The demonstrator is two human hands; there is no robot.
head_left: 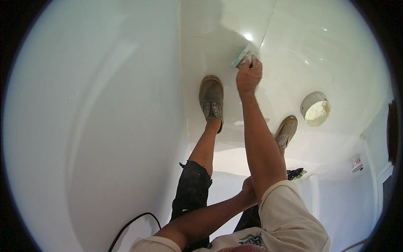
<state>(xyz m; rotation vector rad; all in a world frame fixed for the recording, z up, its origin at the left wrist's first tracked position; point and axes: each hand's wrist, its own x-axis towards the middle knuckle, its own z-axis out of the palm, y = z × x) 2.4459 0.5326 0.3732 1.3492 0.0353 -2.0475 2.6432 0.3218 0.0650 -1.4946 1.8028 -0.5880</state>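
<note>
My right hand (250,72) reaches forward over the glossy pale floor tiles (289,50). Its fingers are closed round a pale green flat piece (241,57) with a straight edge and whitish smears. I cannot make out its exact kind. The piece is low at the floor, beside a thin tile joint (265,29). My left arm crosses beneath the right one, and the left hand (248,188) lies by the right elbow, its fingers mostly hidden behind that arm. To the right stands a round grey tub (310,101) with whitish paste (317,112) in it.
A smooth white wall (105,105) rises close on my left. My grey shoes (211,94) are planted apart on the tiles. A dark cable (133,220) curves at lower left. Dark crumpled material (295,173) lies behind my right foot, and a small white container (357,163) stands farther right.
</note>
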